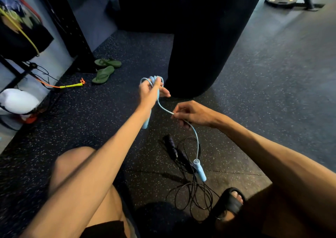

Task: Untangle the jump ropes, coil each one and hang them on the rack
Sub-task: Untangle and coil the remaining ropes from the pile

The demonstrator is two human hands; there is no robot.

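My left hand [150, 90] holds several coils of the light blue jump rope [162, 107], with one blue handle hanging below the wrist. My right hand [190, 113] pinches the same cord a short way lower. From there the cord drops to the second blue handle [201, 170], which lies on the floor. Under it, a black jump rope [192, 188] sprawls in loose loops, its dark handles [171, 148] side by side. A yellow and orange rope [70, 85] trails on the floor at the left, leading toward the black rack [16, 69].
A large black punching bag [205, 38] stands just beyond my hands. Two green flip-flops [105, 70] lie on the speckled rubber floor. A white bag [17, 100] sits at the left wall. My knees and a black sandal [230, 201] frame the ropes. A weight plate [281, 0] lies far right.
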